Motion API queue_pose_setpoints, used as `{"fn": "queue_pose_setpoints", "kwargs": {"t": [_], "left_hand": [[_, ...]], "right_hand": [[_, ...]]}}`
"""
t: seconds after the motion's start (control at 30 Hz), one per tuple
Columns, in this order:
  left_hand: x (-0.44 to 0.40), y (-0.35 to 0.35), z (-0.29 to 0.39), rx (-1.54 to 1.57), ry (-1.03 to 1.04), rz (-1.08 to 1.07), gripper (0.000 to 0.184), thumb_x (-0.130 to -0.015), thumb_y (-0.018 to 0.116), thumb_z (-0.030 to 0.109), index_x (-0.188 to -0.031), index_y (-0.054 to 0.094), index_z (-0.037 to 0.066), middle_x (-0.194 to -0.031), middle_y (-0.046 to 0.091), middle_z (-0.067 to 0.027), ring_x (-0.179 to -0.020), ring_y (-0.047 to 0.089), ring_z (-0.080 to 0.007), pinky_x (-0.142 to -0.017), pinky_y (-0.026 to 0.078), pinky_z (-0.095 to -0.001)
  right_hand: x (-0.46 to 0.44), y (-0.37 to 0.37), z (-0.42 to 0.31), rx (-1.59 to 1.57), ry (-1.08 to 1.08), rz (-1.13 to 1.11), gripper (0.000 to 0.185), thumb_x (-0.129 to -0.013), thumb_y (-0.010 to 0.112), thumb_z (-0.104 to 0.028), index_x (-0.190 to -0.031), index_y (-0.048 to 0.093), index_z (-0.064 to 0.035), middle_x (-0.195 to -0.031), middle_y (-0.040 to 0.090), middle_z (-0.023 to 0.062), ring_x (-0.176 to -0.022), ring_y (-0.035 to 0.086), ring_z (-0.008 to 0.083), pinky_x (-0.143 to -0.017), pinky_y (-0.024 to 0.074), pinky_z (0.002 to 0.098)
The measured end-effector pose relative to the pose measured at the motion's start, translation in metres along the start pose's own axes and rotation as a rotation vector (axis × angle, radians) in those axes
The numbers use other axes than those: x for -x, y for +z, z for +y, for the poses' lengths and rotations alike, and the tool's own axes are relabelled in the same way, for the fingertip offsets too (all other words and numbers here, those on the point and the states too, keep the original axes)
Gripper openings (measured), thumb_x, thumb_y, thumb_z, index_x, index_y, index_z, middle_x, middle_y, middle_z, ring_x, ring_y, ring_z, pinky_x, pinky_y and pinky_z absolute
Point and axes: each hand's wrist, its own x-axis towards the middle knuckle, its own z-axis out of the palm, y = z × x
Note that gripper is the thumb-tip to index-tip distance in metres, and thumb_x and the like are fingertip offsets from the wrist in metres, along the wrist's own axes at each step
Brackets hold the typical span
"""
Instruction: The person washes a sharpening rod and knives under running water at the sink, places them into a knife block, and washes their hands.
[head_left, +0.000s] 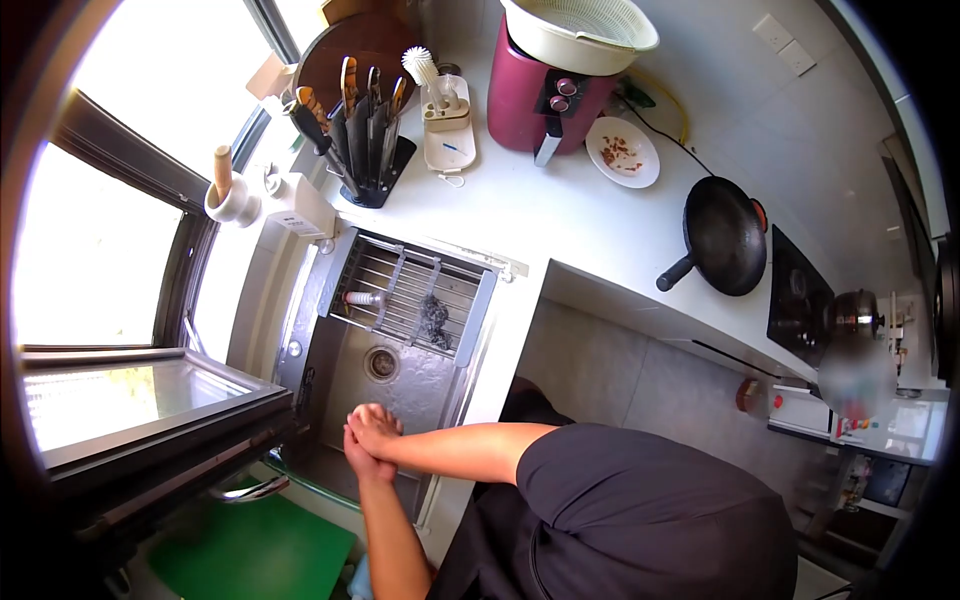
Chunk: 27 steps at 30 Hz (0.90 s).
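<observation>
My right hand (376,428) lies across my left hand (366,464), the two pressed together over the metal sink (415,385). Fingers of both look curled around each other, though some are hidden. No object shows between them. Beyond the hands is the round drain (381,364). A slatted drying rack (400,262) spans the far end of the sink, bearing a dark grey scrubber-like bundle (432,320) and a small clear bottle-like item (362,298) on its side. A curved metal faucet (250,491) is left of my left forearm.
An open window frame (160,405) juts in beside the sink. Along the counter stand a knife block (372,190), a brush holder (447,118), a maroon air fryer (520,100), a plate with scraps (640,172) and a wok (725,235). A green board (255,550) lies near the faucet.
</observation>
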Motion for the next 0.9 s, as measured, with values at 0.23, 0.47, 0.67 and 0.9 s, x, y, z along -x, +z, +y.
{"fn": "queue_pose_setpoints", "kwargs": {"t": [0.23, 0.47, 0.67, 0.9], "left_hand": [[-0.005, -0.027, -0.022, -0.130, 0.310, 0.245, 0.028, -0.103, 0.044, 0.006, -0.130, 0.048, 0.002, -0.129, 0.057, -0.0176, -0.117, 0.059, -0.0300, -0.103, 0.049, -0.0441], [-0.024, -0.020, -0.017, -0.306, 0.411, 0.413, 0.023, -0.104, 0.054, 0.021, -0.115, 0.059, 0.001, -0.104, 0.066, -0.0084, -0.090, 0.065, -0.0172, -0.077, 0.056, -0.0324], [-0.027, -0.010, -0.009, -0.624, 0.583, 0.519, 0.033, -0.107, 0.050, 0.035, -0.109, 0.065, 0.005, -0.095, 0.064, -0.0025, -0.087, 0.059, -0.0142, -0.078, 0.050, -0.0313], [0.033, 0.054, 0.026, -0.570, 0.809, 0.360, 0.033, -0.104, 0.052, 0.029, -0.085, 0.065, 0.007, -0.075, 0.058, 0.0056, -0.068, 0.049, -0.0055, -0.060, 0.041, -0.0249]], "right_hand": [[-0.014, 0.002, 0.026, -0.163, 0.024, 0.056, 0.063, -0.101, 0.038, -0.059, -0.124, 0.059, -0.0048, -0.121, 0.062, 0.0230, -0.122, 0.053, 0.0406, -0.103, 0.0434, 0.0457], [-0.003, -0.013, 0.016, -0.561, 0.040, -0.228, 0.070, -0.102, 0.027, -0.063, -0.118, 0.059, -0.0025, -0.119, 0.063, 0.0257, -0.118, 0.058, 0.0425, -0.099, 0.0443, 0.0480], [0.013, -0.044, -0.010, -0.738, -0.068, -0.322, 0.059, -0.103, 0.040, -0.054, -0.128, 0.059, -0.0040, -0.126, 0.064, 0.0205, -0.122, 0.059, 0.0323, -0.102, 0.0442, 0.0394], [0.052, -0.100, -0.070, -0.806, -0.259, -0.381, 0.049, -0.106, 0.040, -0.040, -0.120, 0.062, 0.0006, -0.124, 0.065, 0.0171, -0.117, 0.060, 0.0268, -0.105, 0.0413, 0.0347]]}}
